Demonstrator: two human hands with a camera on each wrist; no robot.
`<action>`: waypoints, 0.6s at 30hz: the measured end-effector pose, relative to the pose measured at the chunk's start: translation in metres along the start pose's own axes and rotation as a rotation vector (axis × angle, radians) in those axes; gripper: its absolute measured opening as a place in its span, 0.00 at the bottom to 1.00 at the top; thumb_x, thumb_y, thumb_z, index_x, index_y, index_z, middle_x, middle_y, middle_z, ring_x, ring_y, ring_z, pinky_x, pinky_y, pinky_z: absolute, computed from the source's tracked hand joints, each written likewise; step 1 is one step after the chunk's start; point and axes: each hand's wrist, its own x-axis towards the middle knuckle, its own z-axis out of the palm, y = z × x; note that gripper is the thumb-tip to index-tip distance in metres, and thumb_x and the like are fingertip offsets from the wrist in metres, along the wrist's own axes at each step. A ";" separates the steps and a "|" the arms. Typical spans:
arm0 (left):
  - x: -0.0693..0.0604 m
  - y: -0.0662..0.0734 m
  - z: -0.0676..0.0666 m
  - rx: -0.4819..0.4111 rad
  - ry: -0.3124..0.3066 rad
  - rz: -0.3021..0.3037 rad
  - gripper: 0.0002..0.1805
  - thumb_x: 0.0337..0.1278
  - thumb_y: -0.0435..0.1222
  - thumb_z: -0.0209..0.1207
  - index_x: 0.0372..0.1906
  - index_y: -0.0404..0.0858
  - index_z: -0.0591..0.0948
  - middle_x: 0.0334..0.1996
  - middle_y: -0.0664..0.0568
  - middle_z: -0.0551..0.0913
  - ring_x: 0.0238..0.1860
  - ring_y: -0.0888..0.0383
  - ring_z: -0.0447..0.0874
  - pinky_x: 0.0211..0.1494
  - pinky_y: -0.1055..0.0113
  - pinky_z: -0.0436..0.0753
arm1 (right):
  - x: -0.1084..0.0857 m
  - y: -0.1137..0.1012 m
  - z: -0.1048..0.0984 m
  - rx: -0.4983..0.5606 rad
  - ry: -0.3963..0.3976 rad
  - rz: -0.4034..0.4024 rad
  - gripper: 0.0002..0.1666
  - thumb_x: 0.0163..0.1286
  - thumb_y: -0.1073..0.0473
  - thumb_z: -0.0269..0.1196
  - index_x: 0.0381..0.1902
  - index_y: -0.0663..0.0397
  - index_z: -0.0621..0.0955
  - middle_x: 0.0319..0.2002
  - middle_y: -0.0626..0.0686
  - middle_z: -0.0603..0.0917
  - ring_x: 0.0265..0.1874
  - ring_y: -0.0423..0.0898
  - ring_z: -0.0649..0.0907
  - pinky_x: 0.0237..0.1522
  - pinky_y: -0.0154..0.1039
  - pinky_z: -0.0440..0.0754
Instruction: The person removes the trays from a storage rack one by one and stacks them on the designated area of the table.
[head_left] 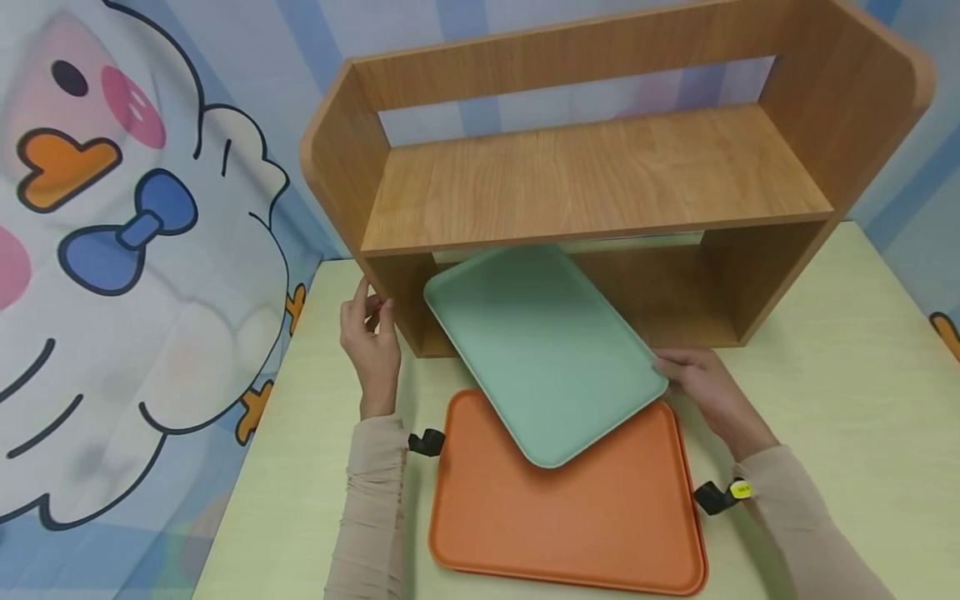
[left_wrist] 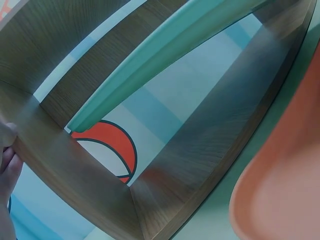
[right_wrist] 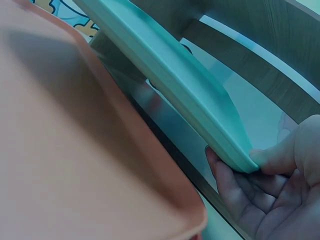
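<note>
A light green tray (head_left: 547,350) slants across the lower opening of a wooden desk shelf (head_left: 592,175), its far end inside and its near end overhanging an orange tray (head_left: 570,508). My right hand (head_left: 708,387) pinches the green tray's right-hand corner. In the right wrist view, that hand's thumb (right_wrist: 277,157) presses on the rim while the fingers curl underneath. At the shelf's left side panel, my left hand (head_left: 375,350) grips the front edge between thumb and fingers. Only part of this hand (left_wrist: 7,160) appears in the left wrist view.
The orange tray lies on the pale yellow-green tabletop (head_left: 847,375), with a redder edge (head_left: 693,492) showing below its right side. Behind the shelf hangs a blue striped cloth with a cartoon bird (head_left: 150,275). An upper shelf board (head_left: 592,183) spans above the opening.
</note>
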 end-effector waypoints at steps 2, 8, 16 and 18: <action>0.001 -0.002 -0.002 -0.001 -0.005 0.002 0.23 0.61 0.29 0.59 0.62 0.40 0.76 0.41 0.37 0.76 0.44 0.47 0.81 0.50 0.52 0.84 | 0.000 0.001 -0.002 -0.017 -0.001 -0.001 0.28 0.75 0.51 0.50 0.64 0.64 0.71 0.64 0.64 0.72 0.43 0.23 0.75 0.48 0.30 0.77; 0.002 -0.002 -0.006 0.008 -0.034 0.009 0.24 0.61 0.31 0.60 0.62 0.44 0.76 0.41 0.39 0.77 0.44 0.51 0.82 0.49 0.55 0.84 | -0.002 0.004 -0.005 -0.022 0.000 -0.007 0.28 0.75 0.52 0.50 0.65 0.65 0.71 0.64 0.65 0.71 0.43 0.21 0.75 0.46 0.24 0.77; 0.007 0.002 -0.012 0.072 -0.096 0.040 0.24 0.59 0.30 0.60 0.61 0.42 0.76 0.40 0.40 0.78 0.42 0.52 0.83 0.45 0.57 0.85 | -0.004 0.007 -0.011 -0.066 -0.003 -0.006 0.26 0.75 0.53 0.50 0.63 0.65 0.72 0.63 0.65 0.73 0.42 0.21 0.76 0.44 0.23 0.78; 0.009 0.003 -0.013 0.086 -0.111 0.037 0.24 0.59 0.30 0.60 0.61 0.42 0.76 0.41 0.41 0.78 0.43 0.52 0.83 0.45 0.57 0.86 | -0.005 0.007 -0.012 -0.073 -0.010 -0.012 0.26 0.75 0.53 0.51 0.63 0.66 0.72 0.62 0.65 0.73 0.42 0.21 0.76 0.44 0.23 0.78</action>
